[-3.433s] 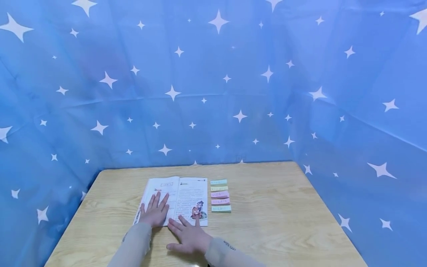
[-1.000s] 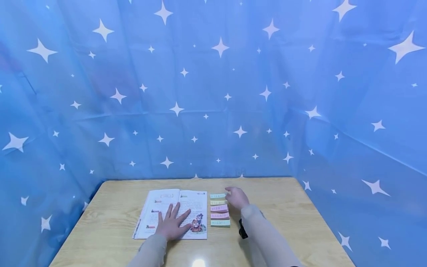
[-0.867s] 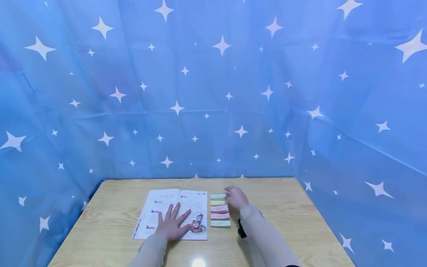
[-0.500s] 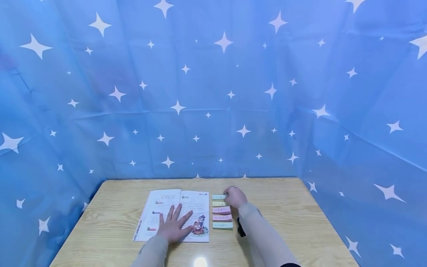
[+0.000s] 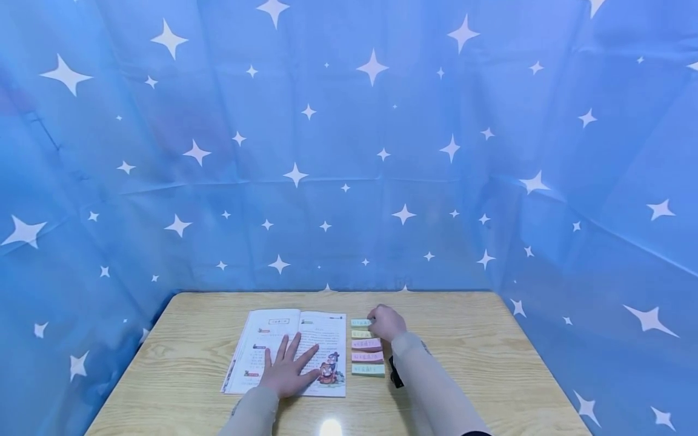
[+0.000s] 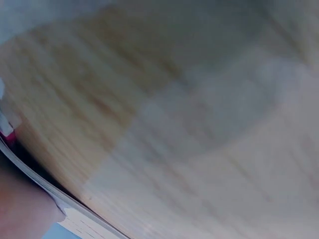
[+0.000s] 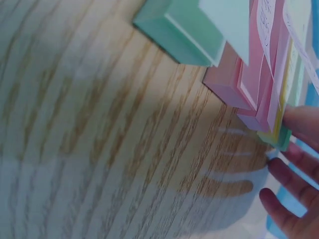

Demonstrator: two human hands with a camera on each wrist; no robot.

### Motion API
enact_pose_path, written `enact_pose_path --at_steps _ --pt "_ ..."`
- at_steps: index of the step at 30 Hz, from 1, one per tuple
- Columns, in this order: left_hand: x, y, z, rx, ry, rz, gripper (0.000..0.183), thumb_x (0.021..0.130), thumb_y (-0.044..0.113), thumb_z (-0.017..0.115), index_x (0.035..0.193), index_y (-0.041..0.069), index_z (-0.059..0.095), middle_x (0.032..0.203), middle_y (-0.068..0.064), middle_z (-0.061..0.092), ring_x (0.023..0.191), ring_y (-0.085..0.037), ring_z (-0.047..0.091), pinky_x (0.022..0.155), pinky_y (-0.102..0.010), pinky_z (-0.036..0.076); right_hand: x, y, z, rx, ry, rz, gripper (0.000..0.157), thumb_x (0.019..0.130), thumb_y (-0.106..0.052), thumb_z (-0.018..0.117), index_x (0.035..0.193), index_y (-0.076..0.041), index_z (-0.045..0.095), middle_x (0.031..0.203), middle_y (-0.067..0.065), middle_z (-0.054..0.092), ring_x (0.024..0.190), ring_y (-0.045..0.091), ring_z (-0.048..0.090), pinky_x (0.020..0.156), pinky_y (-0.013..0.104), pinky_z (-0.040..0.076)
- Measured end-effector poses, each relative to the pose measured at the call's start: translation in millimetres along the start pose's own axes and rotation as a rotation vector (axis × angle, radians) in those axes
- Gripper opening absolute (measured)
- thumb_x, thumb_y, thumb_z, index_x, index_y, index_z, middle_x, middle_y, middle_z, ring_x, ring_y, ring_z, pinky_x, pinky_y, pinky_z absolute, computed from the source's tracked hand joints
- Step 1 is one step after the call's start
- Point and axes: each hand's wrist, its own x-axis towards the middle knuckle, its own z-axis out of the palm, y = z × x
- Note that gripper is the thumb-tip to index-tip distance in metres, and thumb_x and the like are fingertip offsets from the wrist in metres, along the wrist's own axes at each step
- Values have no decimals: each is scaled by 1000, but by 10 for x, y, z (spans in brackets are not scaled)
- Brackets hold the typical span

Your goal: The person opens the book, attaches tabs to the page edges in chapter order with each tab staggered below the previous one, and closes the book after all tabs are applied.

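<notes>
An open book (image 5: 267, 333) lies on the table, with printed text and a cartoon figure on its right page. My left hand (image 5: 288, 375) rests on it with spread fingers, across the lower middle. To the book's right is a column of sticky note pads in green, yellow and pink (image 5: 367, 344), each bearing handwriting. At the farthest one, a green sticky note pad (image 5: 360, 323), my right hand (image 5: 387, 323) pinches the right end between thumb and forefinger. In the right wrist view the other fingers (image 7: 286, 179) extend beside that pad's corner.
The wooden table (image 5: 463, 357) runs back to a blue curtain (image 5: 349, 236) with white stars, which also hangs at both sides. The nearest green pad (image 5: 368, 370) sits closest to me. A black device (image 5: 395, 374) shows under my right wrist.
Since the earliest frame, my right hand has gone from the book's lower edge to the far green pad. My left hand has shifted rightward on the book. Over the last second both hands barely move.
</notes>
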Motion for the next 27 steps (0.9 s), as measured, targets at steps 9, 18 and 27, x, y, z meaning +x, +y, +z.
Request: enact_pose_path --at_steps 9,18,27 --pt "-20 60 -60 11 -6 -21 64 91 68 43 146 36 43 160 -11 16 146 -40 4 105 -73 -7 -16 54 -33 28 -2 -25 15 84 -10 72 98 -10 75 97 3 65 83 19 62 70 41 55" --pt "48 -37 47 43 -17 -33 68 88 74 38 147 42 38 162 -7 12 146 -37 -1 106 -70 -12 -73 70 -163 26 75 -36 17 84 -12 73 100 -8 75 95 2 65 87 20 62 78 41 54" --pt "53 -53 75 51 -15 -38 70 87 76 38 147 41 39 162 -7 12 146 -38 0 106 -71 -10 -259 -34 -328 42 72 -86 22 85 -16 73 106 -8 73 104 3 65 90 19 63 79 40 55"
